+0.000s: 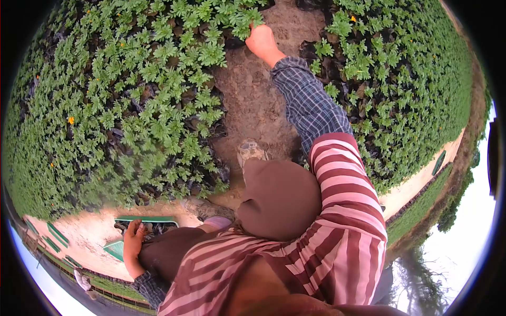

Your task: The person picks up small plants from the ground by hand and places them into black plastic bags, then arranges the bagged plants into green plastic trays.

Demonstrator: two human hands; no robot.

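My right hand (263,42) reaches out to the near edge of a dense bed of green seedlings (168,95), its fingers closed at a leafy plant (245,21); what lies between the fingertips is hidden. Low on the left, my left hand (133,243) rests by my knee, beside a green crate (147,218) that holds dark bags. Its fingers look loosely bent and apart, with nothing seen in them.
A bare soil path (250,100) runs between two beds; the second bed (406,89) is on the right. My shoe (252,151) stands on the path. Green trays (57,234) lie at the far left. Another person (83,280) is far off at lower left.
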